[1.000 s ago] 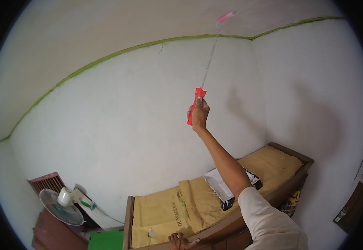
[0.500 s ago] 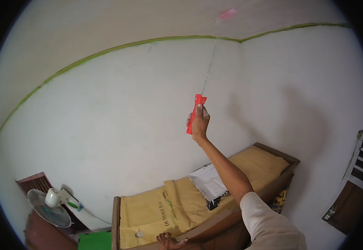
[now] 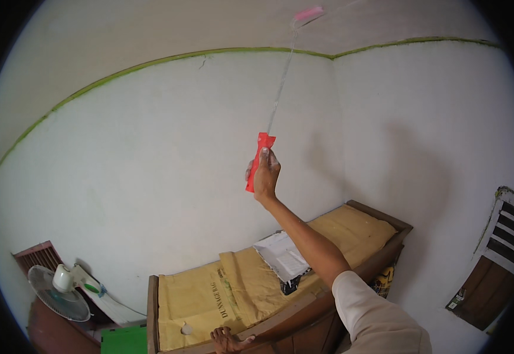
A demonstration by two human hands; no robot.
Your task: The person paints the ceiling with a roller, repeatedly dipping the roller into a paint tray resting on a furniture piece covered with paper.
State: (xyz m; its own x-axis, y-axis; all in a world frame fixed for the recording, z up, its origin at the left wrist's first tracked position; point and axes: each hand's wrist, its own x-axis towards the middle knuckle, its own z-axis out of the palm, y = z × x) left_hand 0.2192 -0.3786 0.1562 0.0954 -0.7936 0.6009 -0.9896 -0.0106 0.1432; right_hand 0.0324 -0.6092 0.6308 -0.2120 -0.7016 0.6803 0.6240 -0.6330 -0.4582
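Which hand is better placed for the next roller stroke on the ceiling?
Probably the right hand: it grips the red handle, with the pink roller head up at the ceiling. The left hand rests low at the wooden edge, away from the handle.

The long paint roller [image 3: 280, 88] is raised steeply, leaning slightly right: red handle [image 3: 262, 142] below, slim paint-smeared rod, pink sleeve [image 3: 309, 13] up at the ceiling [image 3: 150, 29].

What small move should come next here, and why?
Probably roll the pink roller head a short way along the ceiling: it appears to be at that surface, the right hand grips the red handle, and the left hand rests at the wooden edge.
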